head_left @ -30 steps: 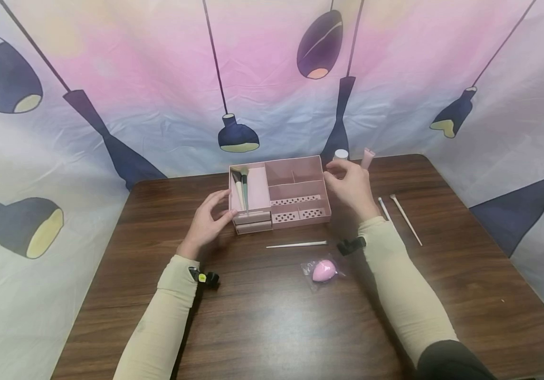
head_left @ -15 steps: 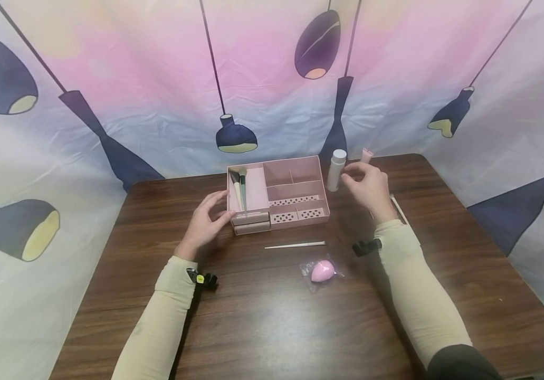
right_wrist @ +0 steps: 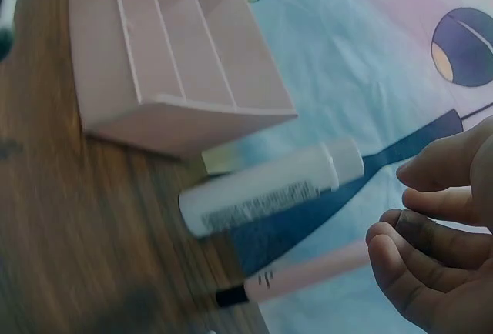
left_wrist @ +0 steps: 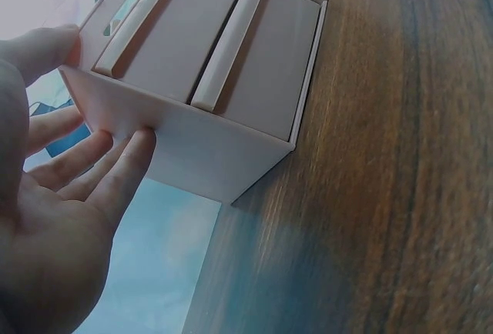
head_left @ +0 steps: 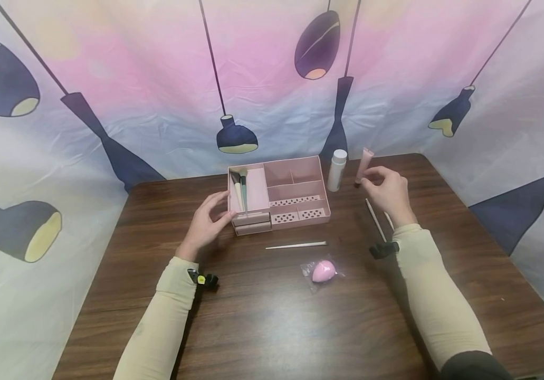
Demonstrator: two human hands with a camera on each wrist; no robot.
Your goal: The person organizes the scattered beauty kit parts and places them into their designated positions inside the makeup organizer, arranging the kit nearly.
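Note:
A pink desk organizer (head_left: 285,171) with drawers stands at the table's far side, two makeup brushes (head_left: 244,186) lying in its left compartment. My left hand (head_left: 207,219) rests on its left side; in the left wrist view the fingertips (left_wrist: 142,140) touch the side wall and the thumb is at the front top edge. My right hand (head_left: 388,195) is beside an upright pink squeeze tube (head_left: 364,162) with a black cap. In the right wrist view its fingers are loosely bent and spread from the thumb, with nothing between them. A white bottle (head_left: 336,173) stands between organizer and tube.
A slim white brush (head_left: 295,245) lies in front of the organizer. Nearer me is a pink makeup sponge (head_left: 324,271) in clear wrapping. Another slender brush (head_left: 375,219) lies by the right wrist, a further one partly hidden. A printed cloth (head_left: 272,100) hangs behind the table (head_left: 253,327).
My right hand has moved right, from beside the organizer, past the white bottle to the pink tube. The bottle has come into full view. My left hand has stayed on the organizer.

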